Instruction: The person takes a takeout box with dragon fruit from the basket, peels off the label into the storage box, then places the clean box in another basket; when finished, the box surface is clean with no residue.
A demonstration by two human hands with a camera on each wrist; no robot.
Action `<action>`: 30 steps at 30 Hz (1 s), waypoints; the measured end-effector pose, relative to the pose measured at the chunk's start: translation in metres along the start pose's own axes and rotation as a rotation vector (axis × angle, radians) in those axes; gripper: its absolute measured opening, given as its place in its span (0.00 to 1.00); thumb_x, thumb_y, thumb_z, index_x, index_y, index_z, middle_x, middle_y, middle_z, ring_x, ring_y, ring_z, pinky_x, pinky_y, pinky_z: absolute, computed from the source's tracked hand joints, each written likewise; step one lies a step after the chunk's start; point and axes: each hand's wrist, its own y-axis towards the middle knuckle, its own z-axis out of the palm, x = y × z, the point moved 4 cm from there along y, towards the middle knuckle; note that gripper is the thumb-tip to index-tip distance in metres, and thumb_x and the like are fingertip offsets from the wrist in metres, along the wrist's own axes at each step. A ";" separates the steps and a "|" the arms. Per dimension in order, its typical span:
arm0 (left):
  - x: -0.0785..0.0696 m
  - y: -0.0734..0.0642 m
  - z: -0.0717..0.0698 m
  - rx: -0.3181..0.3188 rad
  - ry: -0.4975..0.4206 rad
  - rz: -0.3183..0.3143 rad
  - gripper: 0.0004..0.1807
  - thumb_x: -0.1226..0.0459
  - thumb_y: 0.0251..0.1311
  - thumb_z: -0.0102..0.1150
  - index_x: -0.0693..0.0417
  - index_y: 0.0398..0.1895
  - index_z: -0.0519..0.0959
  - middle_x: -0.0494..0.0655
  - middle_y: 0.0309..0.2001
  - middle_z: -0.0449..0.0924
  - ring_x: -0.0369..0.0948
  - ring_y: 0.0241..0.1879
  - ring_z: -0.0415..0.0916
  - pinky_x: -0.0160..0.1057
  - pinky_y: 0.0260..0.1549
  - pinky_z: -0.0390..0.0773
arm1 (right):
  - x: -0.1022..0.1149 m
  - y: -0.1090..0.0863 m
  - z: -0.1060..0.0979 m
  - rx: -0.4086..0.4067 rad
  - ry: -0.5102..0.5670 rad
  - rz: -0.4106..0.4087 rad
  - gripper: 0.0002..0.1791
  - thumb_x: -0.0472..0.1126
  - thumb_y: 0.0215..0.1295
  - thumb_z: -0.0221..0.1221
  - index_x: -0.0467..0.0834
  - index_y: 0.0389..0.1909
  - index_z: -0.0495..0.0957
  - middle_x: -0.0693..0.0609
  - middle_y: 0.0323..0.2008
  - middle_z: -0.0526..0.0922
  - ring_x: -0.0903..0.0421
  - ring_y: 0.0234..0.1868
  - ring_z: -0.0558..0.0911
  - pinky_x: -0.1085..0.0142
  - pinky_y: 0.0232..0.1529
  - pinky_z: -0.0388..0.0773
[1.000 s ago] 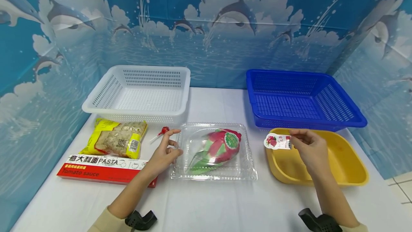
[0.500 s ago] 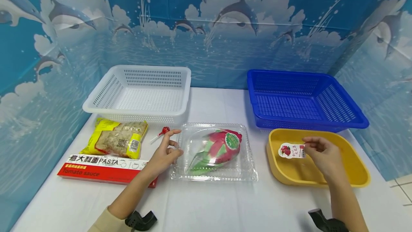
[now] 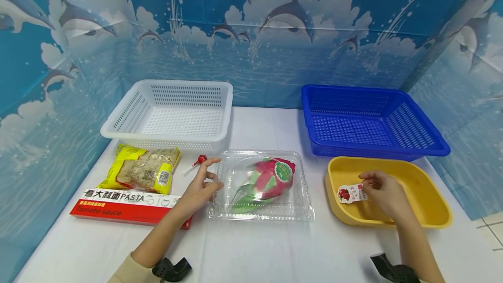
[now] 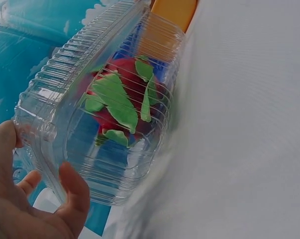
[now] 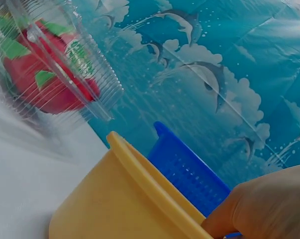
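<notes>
A clear plastic clamshell box [image 3: 243, 206] lies closed mid-table. Inside sits a pink and green dragon fruit [image 3: 267, 178] with a round green sticker. My left hand [image 3: 198, 191] rests against the box's left edge, index finger and thumb spread apart along it. In the left wrist view these fingers touch the clear rim. With thumb and fingers, my right hand [image 3: 387, 193] pinches the right end of a small white tag [image 3: 349, 194] with red fruit printed on it. It is over the inside of a yellow basin [image 3: 426, 187]. The right wrist view does not show the tag.
A white basket [image 3: 184, 121] stands back left and a blue basket [image 3: 346, 128] back right, behind the basin. Left of the box lie a red lollipop [image 3: 200, 159], a yellow noodle bag [image 3: 141, 169] and a red pasta box [image 3: 125, 208]. A dolphin curtain [image 3: 267, 56] hangs behind.
My right hand has carried the tag rightward from the basin's left rim, then lower and slightly back left within it. The left hand and the clear box have stayed put.
</notes>
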 end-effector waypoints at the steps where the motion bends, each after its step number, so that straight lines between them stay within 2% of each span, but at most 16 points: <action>1: 0.000 0.000 0.000 0.003 0.002 -0.001 0.33 0.66 0.63 0.52 0.35 0.70 0.57 0.56 0.45 0.66 0.47 0.32 0.75 0.37 0.26 0.76 | 0.000 0.000 0.001 0.001 -0.010 0.005 0.14 0.30 0.66 0.54 0.28 0.50 0.72 0.41 0.37 0.77 0.47 0.37 0.74 0.76 0.29 0.74; 6: 0.001 0.000 0.001 0.022 0.032 -0.009 0.33 0.65 0.65 0.51 0.33 0.71 0.56 0.58 0.48 0.66 0.49 0.34 0.74 0.40 0.22 0.77 | -0.001 0.001 0.003 0.018 -0.039 0.047 0.15 0.32 0.66 0.57 0.29 0.50 0.72 0.41 0.37 0.77 0.46 0.38 0.74 0.75 0.29 0.73; 11: 0.001 0.001 0.002 0.046 0.053 -0.006 0.30 0.63 0.67 0.52 0.31 0.70 0.60 0.58 0.48 0.66 0.48 0.33 0.73 0.40 0.22 0.77 | -0.001 0.000 0.005 0.042 -0.069 0.070 0.19 0.41 0.68 0.59 0.29 0.50 0.72 0.40 0.37 0.79 0.45 0.39 0.75 0.67 0.34 0.74; 16: 0.001 -0.001 0.003 0.124 0.056 0.026 0.33 0.58 0.68 0.55 0.32 0.72 0.55 0.58 0.45 0.65 0.44 0.23 0.69 0.38 0.20 0.74 | -0.002 0.000 0.006 0.069 -0.080 0.118 0.24 0.47 0.69 0.57 0.31 0.53 0.71 0.36 0.41 0.78 0.44 0.40 0.74 0.62 0.35 0.72; 20: 0.000 -0.001 0.006 0.166 0.062 0.059 0.30 0.61 0.68 0.55 0.36 0.71 0.58 0.57 0.42 0.63 0.41 0.17 0.65 0.37 0.18 0.74 | -0.003 0.001 0.006 0.076 -0.080 0.155 0.27 0.51 0.71 0.55 0.30 0.56 0.69 0.30 0.47 0.75 0.40 0.43 0.73 0.54 0.41 0.75; 25: 0.002 0.000 0.007 0.139 0.047 0.092 0.22 0.65 0.67 0.54 0.47 0.61 0.62 0.55 0.39 0.62 0.39 0.17 0.65 0.35 0.17 0.74 | -0.004 0.000 0.006 0.057 -0.077 0.208 0.34 0.56 0.71 0.52 0.30 0.61 0.65 0.27 0.57 0.68 0.32 0.53 0.68 0.39 0.54 0.69; 30: 0.002 0.000 0.008 0.108 -0.003 0.120 0.17 0.69 0.64 0.53 0.51 0.53 0.63 0.54 0.37 0.61 0.38 0.14 0.64 0.34 0.15 0.72 | -0.004 -0.001 0.005 0.007 -0.069 0.212 0.35 0.57 0.71 0.51 0.30 0.62 0.65 0.27 0.59 0.66 0.31 0.55 0.66 0.37 0.56 0.67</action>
